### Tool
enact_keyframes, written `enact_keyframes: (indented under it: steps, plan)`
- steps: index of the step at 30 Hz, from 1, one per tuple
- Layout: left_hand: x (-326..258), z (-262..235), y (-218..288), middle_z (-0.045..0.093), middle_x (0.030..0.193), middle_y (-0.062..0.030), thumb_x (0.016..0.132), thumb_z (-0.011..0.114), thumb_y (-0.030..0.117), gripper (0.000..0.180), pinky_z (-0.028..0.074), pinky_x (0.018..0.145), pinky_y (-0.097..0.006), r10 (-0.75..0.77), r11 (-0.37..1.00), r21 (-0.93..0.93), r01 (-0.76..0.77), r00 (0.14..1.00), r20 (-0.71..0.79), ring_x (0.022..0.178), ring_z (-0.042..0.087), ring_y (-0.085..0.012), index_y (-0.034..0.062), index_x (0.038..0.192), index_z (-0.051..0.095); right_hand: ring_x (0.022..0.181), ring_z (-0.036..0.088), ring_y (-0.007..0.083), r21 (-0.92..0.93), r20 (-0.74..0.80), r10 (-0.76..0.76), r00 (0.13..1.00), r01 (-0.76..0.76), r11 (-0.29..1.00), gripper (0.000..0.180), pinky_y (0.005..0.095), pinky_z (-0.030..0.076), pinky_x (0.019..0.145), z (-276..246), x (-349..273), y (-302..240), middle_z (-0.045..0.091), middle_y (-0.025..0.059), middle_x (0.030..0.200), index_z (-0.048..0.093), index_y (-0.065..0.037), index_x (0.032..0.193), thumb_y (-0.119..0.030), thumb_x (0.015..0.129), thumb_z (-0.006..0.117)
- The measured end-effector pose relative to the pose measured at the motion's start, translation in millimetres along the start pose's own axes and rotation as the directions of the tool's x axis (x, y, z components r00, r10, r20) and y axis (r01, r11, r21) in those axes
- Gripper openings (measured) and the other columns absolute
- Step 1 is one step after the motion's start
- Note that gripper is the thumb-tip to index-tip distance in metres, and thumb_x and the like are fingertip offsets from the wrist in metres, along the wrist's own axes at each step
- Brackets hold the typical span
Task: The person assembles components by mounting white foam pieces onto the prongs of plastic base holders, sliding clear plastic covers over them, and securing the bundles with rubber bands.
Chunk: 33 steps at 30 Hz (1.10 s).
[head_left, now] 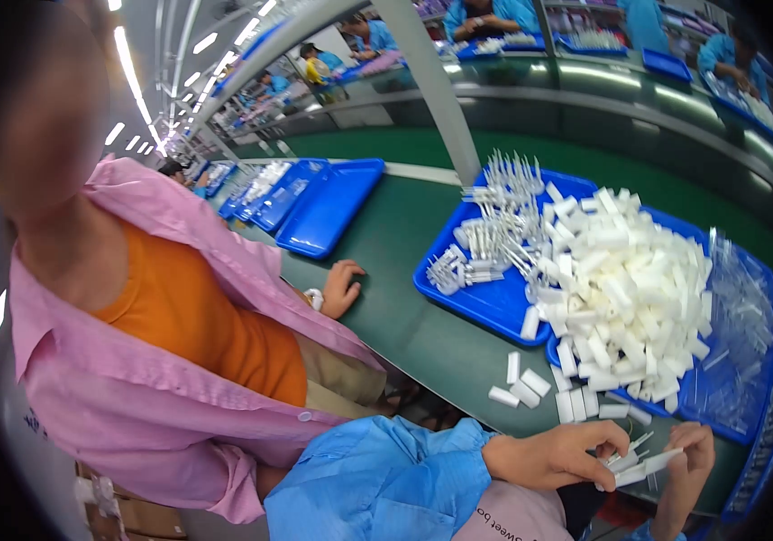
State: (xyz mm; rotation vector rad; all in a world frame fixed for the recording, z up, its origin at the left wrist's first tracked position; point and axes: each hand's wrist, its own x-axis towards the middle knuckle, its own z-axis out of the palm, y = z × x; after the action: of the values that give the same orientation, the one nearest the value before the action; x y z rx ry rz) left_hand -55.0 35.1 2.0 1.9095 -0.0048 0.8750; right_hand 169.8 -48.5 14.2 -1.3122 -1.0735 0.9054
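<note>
White piece pinched between my two hands, at the near edge of the bench [409, 261].
My left hand [576, 453] presses thumb and fingers on the white piece [640, 472], thin prongs [643, 441] poking out beside it; my right hand [695, 448] pinches its other end. Just beyond, loose blocks [530, 386] lie on the bench, before a high heap [630, 298] spilling over its tray's edges. Clear parts [736, 311] fill the tray to its right. At the far corner of the left tray [485, 309], pronged pieces [505, 203] look finished to me; judging by the heap, most remains undone.
</note>
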Motion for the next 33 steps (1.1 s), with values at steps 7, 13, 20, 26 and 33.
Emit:
enact_keyframes:
  steps: [7, 13, 20, 26, 33]
  plan:
    - [7.2, -3.0, 19.5, 0.046, 0.110, -0.0127, 0.074, 0.061, -0.008, 0.023, 0.045, 0.075, -0.034, -0.031, 1.000, 0.001, 0.031, 0.997, 0.063, 0.088, 0.050, -0.0263, 0.0078, 0.091, 0.063, 0.091, 0.051, 0.0146, 0.248, 0.204, 0.080, 0.976, -0.131, 0.960, 0.013, 0.0275, 0.039, 0.085, -9.3, -4.0, -10.5, 0.056, 0.0069, 0.098, 0.052, -0.003, 0.093, -0.012, 0.088, 0.060]
    - [-5.1, 14.7, 24.0, 0.046, 0.111, -0.0141, 0.072, 0.060, -0.009, 0.026, 0.046, 0.076, -0.035, -0.001, 0.992, 0.123, -0.001, 1.000, 0.017, 0.089, 0.052, -0.0282, 0.0077, 0.092, 0.062, 0.093, 0.052, 0.0157, 0.146, 0.184, -0.029, 0.982, 0.001, 0.989, 0.010, 0.0279, 0.039, 0.086, -15.5, -23.8, -23.0, 0.057, 0.0083, 0.102, 0.053, -0.004, 0.095, -0.009, 0.088, 0.058]
    - [-0.3, 5.7, 15.3, 0.057, 0.111, -0.0133, 0.076, 0.070, 0.010, 0.026, 0.049, 0.078, -0.034, -0.157, 0.964, 0.240, 0.117, 0.975, 0.155, 0.095, 0.058, -0.0293, 0.0133, 0.102, 0.070, 0.080, 0.053, 0.0214, -0.162, 0.003, -0.170, 0.985, 0.168, 0.972, 0.016, 0.0343, 0.043, 0.077, -7.1, -7.4, -6.7, 0.056, 0.0079, 0.081, 0.053, -0.003, 0.074, -0.013, 0.073, 0.067]
    - [8.7, -3.0, 11.8, 0.056, 0.106, -0.0147, 0.058, 0.062, -0.008, 0.040, 0.048, 0.074, -0.030, -0.049, 0.938, 0.345, 0.031, 0.998, 0.043, 0.086, 0.057, -0.0230, 0.0097, 0.091, 0.075, 0.080, 0.054, 0.0088, 0.188, 0.121, -0.046, 0.992, 0.023, 0.982, 0.015, 0.0243, 0.044, 0.073, -4.9, 9.6, -0.7, 0.058, 0.0014, 0.083, 0.058, -0.003, 0.084, -0.013, 0.081, 0.069]
    - [10.2, 4.7, 8.0, 0.047, 0.106, -0.0107, 0.062, 0.066, -0.012, 0.036, 0.047, 0.078, -0.031, -0.235, 0.937, 0.267, 0.226, 0.972, 0.004, 0.089, 0.054, -0.0193, 0.0087, 0.091, 0.073, 0.080, 0.053, 0.0078, 0.070, 0.145, 0.003, 0.989, -0.014, 0.997, 0.018, 0.0228, 0.042, 0.074, -18.7, 11.3, -2.5, 0.058, 0.0002, 0.083, 0.059, -0.004, 0.083, -0.018, 0.082, 0.069]
